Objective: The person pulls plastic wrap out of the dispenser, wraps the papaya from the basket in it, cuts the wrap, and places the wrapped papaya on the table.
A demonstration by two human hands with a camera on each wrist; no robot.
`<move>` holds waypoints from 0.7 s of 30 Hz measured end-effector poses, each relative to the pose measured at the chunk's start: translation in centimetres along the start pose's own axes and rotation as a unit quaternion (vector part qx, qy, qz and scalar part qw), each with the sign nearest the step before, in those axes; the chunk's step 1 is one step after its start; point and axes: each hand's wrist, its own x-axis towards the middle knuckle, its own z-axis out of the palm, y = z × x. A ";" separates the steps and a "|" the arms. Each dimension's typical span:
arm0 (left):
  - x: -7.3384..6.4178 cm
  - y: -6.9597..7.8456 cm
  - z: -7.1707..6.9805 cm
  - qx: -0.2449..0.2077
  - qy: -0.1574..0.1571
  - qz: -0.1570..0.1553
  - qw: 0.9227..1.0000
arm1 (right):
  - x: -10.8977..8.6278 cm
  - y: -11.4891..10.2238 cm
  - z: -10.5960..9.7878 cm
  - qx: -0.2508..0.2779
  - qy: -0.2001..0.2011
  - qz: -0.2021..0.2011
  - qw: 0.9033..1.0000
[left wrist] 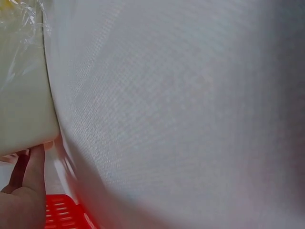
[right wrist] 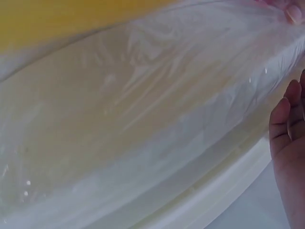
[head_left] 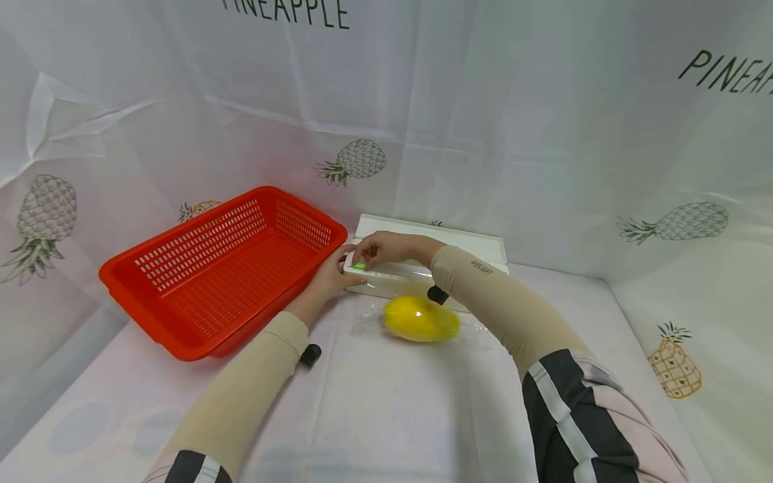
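A long white cling film box (head_left: 386,285) lies near the back wall with its lid (head_left: 477,241) raised behind it. My left hand (head_left: 329,276) grips the box's left end, thumb near the top and fingers along the front corner. From above, my right hand (head_left: 389,248) pinches a small green slider (head_left: 359,266) at that same end; its curled fingertips partly hide the slider. Clear cling film (right wrist: 143,71) drapes over the box's front. A smooth yellow oval fruit (head_left: 421,319), mango-like, lies on the film just in front of the box, under my right forearm.
A red perforated plastic basket (head_left: 223,335) stands at the left, its rim close to my left hand and forearm. White cloth with pineapple prints (head_left: 361,159) hangs behind and at the sides. A pale cloth (head_left: 386,409) covers the table.
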 end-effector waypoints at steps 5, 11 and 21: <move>0.0 0.0 0.0 -0.011 -0.006 0.008 1.000 | -0.6 0.4 -0.4 -0.006 -0.025 0.005 1.000; 0.5 -0.1 0.4 -0.018 -0.009 -0.006 1.000 | -2.5 1.2 -0.9 0.007 -0.038 0.041 0.998; 0.4 -0.1 0.0 0.013 -0.010 -0.020 1.000 | -2.7 2.0 -0.8 0.048 -0.028 0.042 0.998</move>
